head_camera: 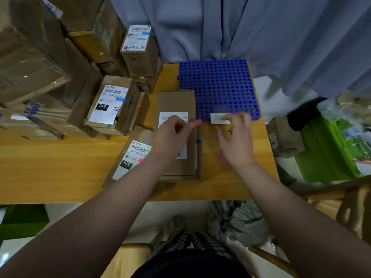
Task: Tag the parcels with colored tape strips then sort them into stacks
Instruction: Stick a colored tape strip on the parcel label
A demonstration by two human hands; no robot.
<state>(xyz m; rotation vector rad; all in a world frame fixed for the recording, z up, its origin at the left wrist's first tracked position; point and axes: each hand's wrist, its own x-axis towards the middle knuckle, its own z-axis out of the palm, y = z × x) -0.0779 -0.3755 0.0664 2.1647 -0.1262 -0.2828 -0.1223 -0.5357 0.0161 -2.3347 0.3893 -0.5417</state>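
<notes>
Left hand (172, 131) pinches the pink tape strip (197, 123), likely flimsy and sticky, by its left end; blurred right hand (234, 141) seemingly holds a white slip (216, 118).

Blurred by motion: right hand (234, 141) and white slip (219, 118) at its fingertips, print unreadable, grip unclear. Near end of pink tape strip (197, 122) hidden in pinch of left hand (172, 130). Part of label (166, 117) on middle parcel (176, 101) covered by same hand. Cut off at left edge: stacked boxes (30, 67). Cut off at right edge: green crate (331, 153).
</notes>
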